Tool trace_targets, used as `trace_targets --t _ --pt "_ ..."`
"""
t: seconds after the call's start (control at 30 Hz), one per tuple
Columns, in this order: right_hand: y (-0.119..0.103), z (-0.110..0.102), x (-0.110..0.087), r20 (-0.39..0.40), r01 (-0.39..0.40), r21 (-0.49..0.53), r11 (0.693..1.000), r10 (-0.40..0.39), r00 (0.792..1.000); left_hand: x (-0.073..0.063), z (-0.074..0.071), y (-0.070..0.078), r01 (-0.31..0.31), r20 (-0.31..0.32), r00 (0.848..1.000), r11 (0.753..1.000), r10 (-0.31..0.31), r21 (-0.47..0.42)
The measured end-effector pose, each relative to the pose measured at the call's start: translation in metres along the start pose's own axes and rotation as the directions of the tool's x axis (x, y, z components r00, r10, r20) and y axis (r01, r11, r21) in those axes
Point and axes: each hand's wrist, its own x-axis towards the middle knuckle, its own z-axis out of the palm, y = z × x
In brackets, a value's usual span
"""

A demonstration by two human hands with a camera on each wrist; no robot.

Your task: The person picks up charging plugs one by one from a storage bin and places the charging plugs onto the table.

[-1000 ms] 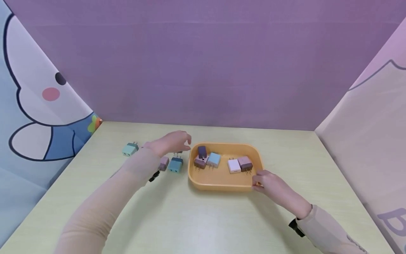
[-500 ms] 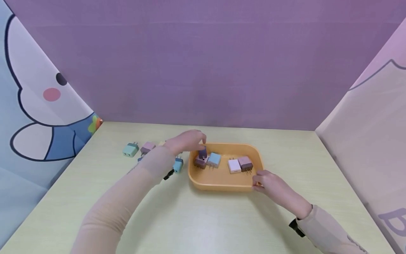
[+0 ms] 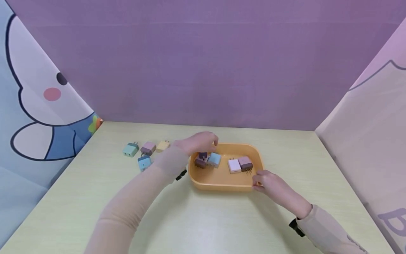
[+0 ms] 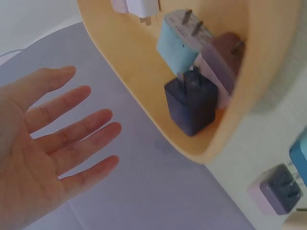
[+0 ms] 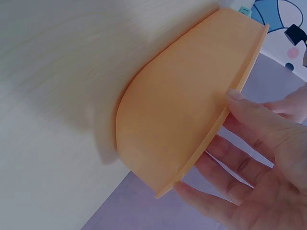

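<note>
On a pale counter (image 3: 222, 218), roughly in the middle, I see an orange tray (image 3: 219, 180) with five plugs inside it. A bare right hand (image 3: 274, 183) pinches the tray at its near right corner, thumb and fingertips on its edge. The left hand (image 3: 200, 141) hangs over the tray's far left edge, fingers straight and spread, holding nothing. Within the tray, on the left, a dark plug (image 4: 192, 105) sits up against a brown-and-pink plug (image 4: 224, 56), with a light blue plug (image 3: 214, 159) close by; farther right, a white plug (image 3: 234, 166) lies beside a mauve plug (image 3: 245, 163). On the counter, left of the tray, lie a green plug (image 3: 130, 150), a pink plug (image 3: 148, 147), a yellow plug (image 3: 162, 146) and a blue plug (image 3: 144, 162); the left sleeve (image 3: 142, 199) may hide more. As I judge it, the step in hand is steadying the tray with one hand while the other, unladen, is poised above it. The next move seems to call for a firm right hand on the tray, and for the left to close thumb and fingers round a single plug without knocking its neighbours
</note>
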Motion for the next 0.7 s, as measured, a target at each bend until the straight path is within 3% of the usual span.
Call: trace_targets --t 0.2,0.7 --pt "0.000 0.001 0.000 0.003 -0.011 0.004 1.000 0.011 1.000 0.006 0.001 0.009 -0.016 0.014 1.000 1.000 0.016 -0.006" --pt "0.000 -0.001 0.000 0.003 -0.002 -0.006 1.000 0.002 1.000 0.025 0.008 0.033 -0.136 0.003 0.991 0.990 0.136 0.030"
